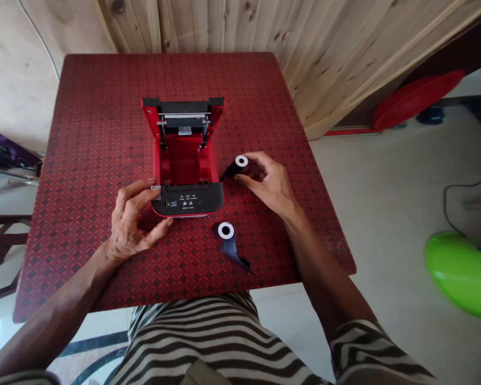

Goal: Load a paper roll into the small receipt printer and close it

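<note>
A red and black receipt printer [187, 199] stands on the table with its lid [184, 109] raised, and its red paper bay shows no roll inside. My left hand [134, 219] grips the printer's front left corner, fingers on top and thumb low at the front. To the right of the printer, my right hand [270, 182] holds a small paper roll [241, 161] between thumb and fingers. This roll has a white end face and a dark outer side, with a dark tail toward the printer. A second paper roll [226, 231] stands in front, its dark blue strip partly unrolled.
The table [104, 96] has a red patterned cover and meets a wooden plank wall [232, 27] at the back. A bright green rounded object [463, 275] is on the floor at right. Dark wooden furniture [3, 240] stands at the left edge.
</note>
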`<state>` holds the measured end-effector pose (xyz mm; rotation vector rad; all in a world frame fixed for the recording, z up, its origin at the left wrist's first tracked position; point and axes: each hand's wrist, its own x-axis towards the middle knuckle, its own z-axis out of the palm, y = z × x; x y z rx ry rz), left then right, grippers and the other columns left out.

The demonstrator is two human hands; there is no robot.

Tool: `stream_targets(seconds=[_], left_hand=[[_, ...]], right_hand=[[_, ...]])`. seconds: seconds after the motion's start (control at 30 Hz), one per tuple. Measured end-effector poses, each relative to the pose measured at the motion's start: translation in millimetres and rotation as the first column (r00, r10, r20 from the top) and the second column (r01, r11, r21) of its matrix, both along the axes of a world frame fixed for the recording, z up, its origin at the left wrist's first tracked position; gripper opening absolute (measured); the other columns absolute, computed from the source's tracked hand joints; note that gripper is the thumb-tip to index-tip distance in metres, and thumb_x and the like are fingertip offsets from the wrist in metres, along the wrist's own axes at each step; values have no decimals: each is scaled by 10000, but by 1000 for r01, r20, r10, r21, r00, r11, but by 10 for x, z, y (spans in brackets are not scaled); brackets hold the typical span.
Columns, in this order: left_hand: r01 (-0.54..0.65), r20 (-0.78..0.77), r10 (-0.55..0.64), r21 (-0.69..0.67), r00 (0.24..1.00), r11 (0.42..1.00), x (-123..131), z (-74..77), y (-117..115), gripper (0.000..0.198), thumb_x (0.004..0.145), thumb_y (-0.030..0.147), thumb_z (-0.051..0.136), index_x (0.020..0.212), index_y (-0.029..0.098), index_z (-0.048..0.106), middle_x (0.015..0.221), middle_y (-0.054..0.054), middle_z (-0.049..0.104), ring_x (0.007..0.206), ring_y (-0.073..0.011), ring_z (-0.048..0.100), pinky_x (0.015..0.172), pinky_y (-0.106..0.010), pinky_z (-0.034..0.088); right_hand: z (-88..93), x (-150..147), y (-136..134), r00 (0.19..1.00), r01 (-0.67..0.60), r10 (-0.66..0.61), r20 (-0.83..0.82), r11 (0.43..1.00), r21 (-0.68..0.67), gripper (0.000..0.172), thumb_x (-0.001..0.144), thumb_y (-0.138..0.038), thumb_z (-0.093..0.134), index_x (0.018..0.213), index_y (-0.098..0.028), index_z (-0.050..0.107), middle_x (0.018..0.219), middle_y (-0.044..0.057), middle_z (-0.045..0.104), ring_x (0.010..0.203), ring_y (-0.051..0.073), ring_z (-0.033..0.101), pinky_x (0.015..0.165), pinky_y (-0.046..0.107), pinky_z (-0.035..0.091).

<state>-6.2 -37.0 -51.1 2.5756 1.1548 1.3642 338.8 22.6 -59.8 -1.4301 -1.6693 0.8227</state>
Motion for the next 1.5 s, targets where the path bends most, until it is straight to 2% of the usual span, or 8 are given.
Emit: stream_targets(seconds=[0.17,0.33,0.4,0.57,0.73,0.9,1.13,1.5], left_hand=[[10,3,-10,-13,1000,1000,3,8,1,723,843,372,877,1464,211,544,1340,-137,666,1240,-297,691,1043,-449,618],[-26,-35,26,-20,999,999,7,6,6,692,871,447,836,1459,255,524,1338,-111,663,1233,-284,693,1027,-458,623],[-37,-48,37,-15,998,999,6,3,7,681,883,477,819,1455,260,521,1329,-109,669,1225,-282,697,1015,-469,633],[-59,-51,58,-26,997,998,3,-5,-15,655,913,507,789,1462,270,522,1333,-116,675,1237,-279,693,1016,-489,649],[-51,-50,50,-34,998,998,4,-21,-30,687,891,474,811,1471,257,513,1349,-127,680,1241,-302,696,1033,-498,636],[-34,-23,33,-41,999,999,-1,-34,-34,684,902,449,805,1489,251,514,1358,-128,673,1249,-290,686,1040,-464,629],[-13,-10,12,-74,1000,997,7,-30,-54,679,912,423,807,1495,233,515,1359,-140,663,1244,-272,688,1026,-432,646],[-2,-2,1,-81,1000,997,15,-32,-51,716,915,409,806,1534,264,477,1364,-136,679,1237,-284,701,1003,-443,665]], right_hand=[[273,111,-460,989,102,-102,111,995,3,128,891,-337,779,988,-255,766,948,34,819,817,205,754,758,362,605],[384,16,-874,936,-335,350,28,913,-232,400,895,-262,790,1290,-316,769,1283,35,802,945,194,772,906,392,640],[313,-77,-901,911,-396,412,34,894,-211,490,909,-194,750,1378,-335,725,1356,39,776,1087,209,761,1016,433,614],[232,-197,-853,882,-463,470,38,878,-120,301,917,-163,740,1191,-281,779,1185,57,822,1137,234,754,1025,462,599],[816,-123,-827,856,-515,517,24,856,-48,318,945,-233,713,1256,-300,717,1192,60,789,1101,260,753,959,450,618],[1312,-458,-488,836,-496,421,353,854,157,314,1008,-243,638,1314,-302,681,1230,71,754,1146,298,698,1055,502,565],[1017,-1082,45,662,-553,325,675,820,148,214,1004,-50,549,1100,-164,703,1059,124,748,1092,288,662,1015,453,550],[904,-1208,337,480,-509,395,783,853,-119,179,960,-85,637,1053,-176,760,973,108,764,887,241,712,806,358,532]])
